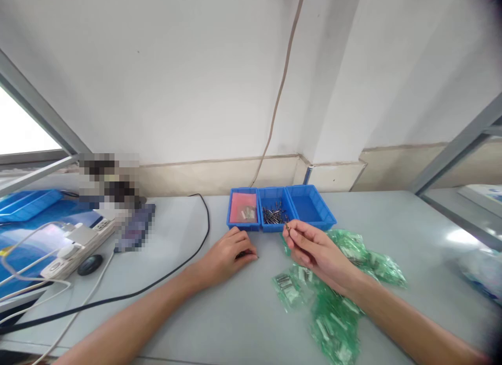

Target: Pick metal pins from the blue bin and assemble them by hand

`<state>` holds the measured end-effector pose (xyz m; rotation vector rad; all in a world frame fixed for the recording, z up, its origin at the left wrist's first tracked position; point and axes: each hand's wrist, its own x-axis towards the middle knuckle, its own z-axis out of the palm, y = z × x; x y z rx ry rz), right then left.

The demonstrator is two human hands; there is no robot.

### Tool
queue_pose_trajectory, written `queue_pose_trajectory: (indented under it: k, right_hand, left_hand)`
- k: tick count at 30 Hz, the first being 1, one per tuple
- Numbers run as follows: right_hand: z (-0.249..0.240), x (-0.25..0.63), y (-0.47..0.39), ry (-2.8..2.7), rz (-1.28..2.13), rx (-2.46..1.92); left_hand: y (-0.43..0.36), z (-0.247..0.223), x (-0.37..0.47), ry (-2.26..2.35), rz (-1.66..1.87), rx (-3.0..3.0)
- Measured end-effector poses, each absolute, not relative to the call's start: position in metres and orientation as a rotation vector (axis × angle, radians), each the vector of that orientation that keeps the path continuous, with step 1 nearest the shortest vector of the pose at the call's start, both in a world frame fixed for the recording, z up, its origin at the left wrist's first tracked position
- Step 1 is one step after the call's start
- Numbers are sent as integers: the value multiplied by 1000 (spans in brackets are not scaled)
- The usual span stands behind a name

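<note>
My right hand point(316, 251) is raised in front of the blue bins, thumb and fingers pinched on a small thin metal pin point(287, 228). My left hand point(229, 254) rests on the table with its fingers curled in; something small and dark seems to be under them, too hidden to name. The middle blue bin point(274, 228) holds a heap of thin dark metal pins point(273, 215). In the left blue bin point(243, 227) lie a pink sheet or bag point(237, 201) and a small clear packet point(247, 213). A third blue bin point(311, 208) stands at the right.
Green plastic bags point(333, 323) with small packed parts lie under and around my right forearm. A black cable point(157, 282) crosses the table at left, near a black mouse point(90, 264) and a power strip point(58, 265). Behind the bins rises a wall point(204, 93).
</note>
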<state>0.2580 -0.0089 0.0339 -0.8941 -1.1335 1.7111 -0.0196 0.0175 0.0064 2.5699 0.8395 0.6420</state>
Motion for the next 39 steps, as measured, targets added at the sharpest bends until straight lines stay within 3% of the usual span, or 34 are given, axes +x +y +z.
queue_pose_trajectory:
  k: [39]
  right_hand:
    - [34, 259, -11, -1112, 1715, -942]
  left_hand:
    - [18, 6, -20, 846, 629, 2570]
